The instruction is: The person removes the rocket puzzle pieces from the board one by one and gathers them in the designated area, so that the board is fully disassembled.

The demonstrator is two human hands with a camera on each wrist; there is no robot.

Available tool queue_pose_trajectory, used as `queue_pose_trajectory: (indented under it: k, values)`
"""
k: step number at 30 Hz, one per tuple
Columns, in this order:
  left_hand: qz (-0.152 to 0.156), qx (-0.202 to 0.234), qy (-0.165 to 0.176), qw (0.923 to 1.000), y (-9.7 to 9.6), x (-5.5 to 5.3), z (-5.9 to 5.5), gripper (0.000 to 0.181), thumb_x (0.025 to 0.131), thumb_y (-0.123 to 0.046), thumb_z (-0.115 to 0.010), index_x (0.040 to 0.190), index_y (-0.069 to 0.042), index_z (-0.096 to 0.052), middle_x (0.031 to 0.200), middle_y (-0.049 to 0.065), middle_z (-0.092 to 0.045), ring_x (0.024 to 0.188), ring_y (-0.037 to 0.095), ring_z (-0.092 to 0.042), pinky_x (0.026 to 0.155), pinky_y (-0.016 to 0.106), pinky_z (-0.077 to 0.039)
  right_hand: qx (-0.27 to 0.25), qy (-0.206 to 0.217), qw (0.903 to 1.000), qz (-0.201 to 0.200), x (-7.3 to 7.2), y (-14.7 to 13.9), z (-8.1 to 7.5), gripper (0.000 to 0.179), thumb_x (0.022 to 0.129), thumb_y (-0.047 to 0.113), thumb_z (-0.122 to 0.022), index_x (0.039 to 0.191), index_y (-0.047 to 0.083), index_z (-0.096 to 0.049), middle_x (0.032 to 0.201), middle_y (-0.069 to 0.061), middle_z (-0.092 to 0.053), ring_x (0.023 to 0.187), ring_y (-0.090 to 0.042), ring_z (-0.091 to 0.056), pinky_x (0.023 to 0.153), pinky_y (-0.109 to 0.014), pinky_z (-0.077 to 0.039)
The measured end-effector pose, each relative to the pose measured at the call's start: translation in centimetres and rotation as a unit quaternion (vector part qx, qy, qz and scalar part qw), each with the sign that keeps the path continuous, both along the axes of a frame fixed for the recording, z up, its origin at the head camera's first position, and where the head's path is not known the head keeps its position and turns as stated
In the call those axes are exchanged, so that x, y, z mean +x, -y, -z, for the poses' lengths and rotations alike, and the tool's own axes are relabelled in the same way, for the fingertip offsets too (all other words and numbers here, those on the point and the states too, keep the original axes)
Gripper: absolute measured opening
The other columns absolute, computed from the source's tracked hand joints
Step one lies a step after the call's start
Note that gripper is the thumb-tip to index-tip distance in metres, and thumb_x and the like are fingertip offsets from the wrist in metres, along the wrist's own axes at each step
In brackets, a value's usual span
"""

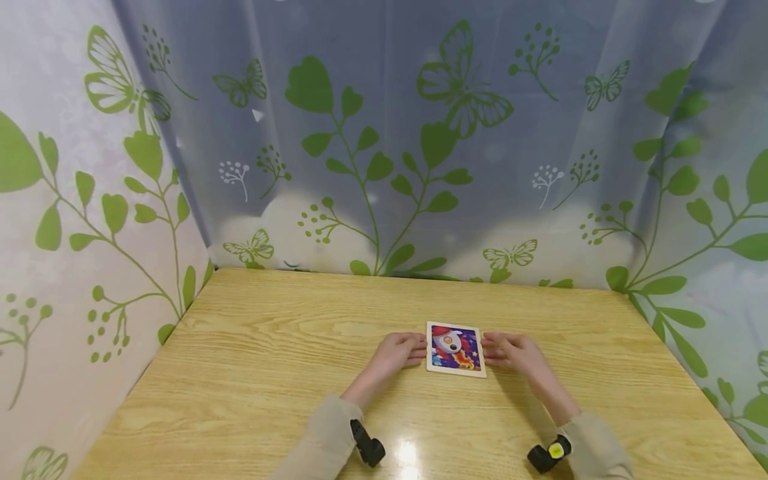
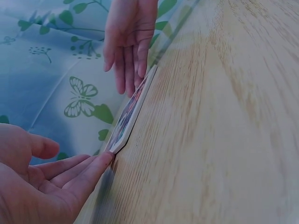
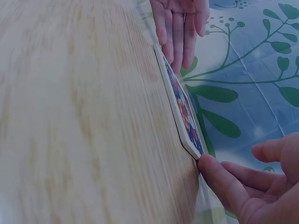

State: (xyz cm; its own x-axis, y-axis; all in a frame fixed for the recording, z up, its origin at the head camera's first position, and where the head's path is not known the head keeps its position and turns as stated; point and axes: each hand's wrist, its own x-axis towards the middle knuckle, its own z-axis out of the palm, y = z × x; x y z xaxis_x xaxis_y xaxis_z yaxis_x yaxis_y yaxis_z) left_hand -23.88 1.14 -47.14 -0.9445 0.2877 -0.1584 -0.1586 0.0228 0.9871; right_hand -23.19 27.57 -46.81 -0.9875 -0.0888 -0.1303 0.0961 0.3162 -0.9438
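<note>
A square picture puzzle (image 1: 455,349) with a pale border lies flat on the wooden table, its face showing a white and red cartoon rocket on a purple starry ground. At its left edge, the fingertips of my left hand (image 1: 396,353) touch the side, fingers extended. Opposite, my right hand (image 1: 517,353) has its fingertips at the right edge, likewise with fingers stretched out. Both wrist views show the thin board (image 2: 133,108) low on the tabletop, palms facing inward and thumbs held away from it. Nothing is gripped.
The light wood table (image 1: 270,333) reaches back to a blue-grey curtain (image 1: 384,133) printed with green leaves and butterflies. Similar printed cloth hangs at the left (image 1: 72,200) and right sides. A black wrist camera (image 1: 367,445) is strapped on each sleeve.
</note>
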Motion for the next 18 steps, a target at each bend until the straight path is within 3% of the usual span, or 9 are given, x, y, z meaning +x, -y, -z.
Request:
queue_pose_trajectory:
  k: [18]
  values:
    - [0.003, -0.003, -0.011, 0.9999, 1.3, 0.5, -0.1, 0.041, 0.108, -0.012, -0.043, 0.134, 0.017, -0.054, 0.129, 0.031, -0.063, 0.118, 0.039, -0.065, 0.096, 0.040, -0.058, -0.015, 0.002, 0.9997, -0.020, 0.4, 1.1, -0.4, 0.048, 0.111, 0.018, -0.040, 0.140, -0.021, -0.044, 0.137, -0.038, -0.053, 0.112, -0.033, -0.068, 0.091, -0.034, -0.060]
